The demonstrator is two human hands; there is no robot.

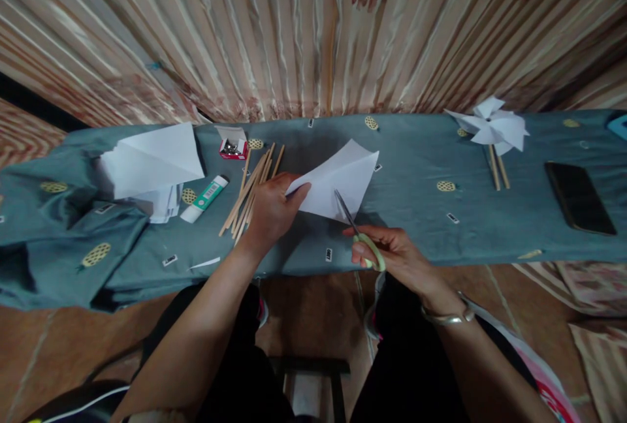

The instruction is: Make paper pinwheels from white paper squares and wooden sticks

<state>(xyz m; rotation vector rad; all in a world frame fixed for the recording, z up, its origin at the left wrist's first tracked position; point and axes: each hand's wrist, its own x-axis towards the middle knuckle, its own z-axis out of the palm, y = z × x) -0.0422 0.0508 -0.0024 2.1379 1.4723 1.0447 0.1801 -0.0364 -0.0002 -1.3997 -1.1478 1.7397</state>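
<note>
My left hand (275, 209) pinches the left corner of a creased white sheet of paper (337, 178), thumb on top, and holds it above the cloth. In my right hand (385, 250) is a pair of scissors (368, 247) with pale green handles, my fingers around the loops. Its blades lie across the lower edge of the paper, the tip pointing up and left over the sheet. Whether the blades have the paper between them, I cannot tell. Just behind my left hand, several thin wooden sticks (240, 204) lie in a loose bundle.
On the blue-green tablecloth (411, 214), left of the sticks, are a glue stick (204, 199), a small red box of metal pieces (233, 147) and a stack of white paper (157, 158). White paper pinwheels (492, 126) on sticks and a dark phone (579, 198) lie at right. A curtain (304, 31) hangs behind.
</note>
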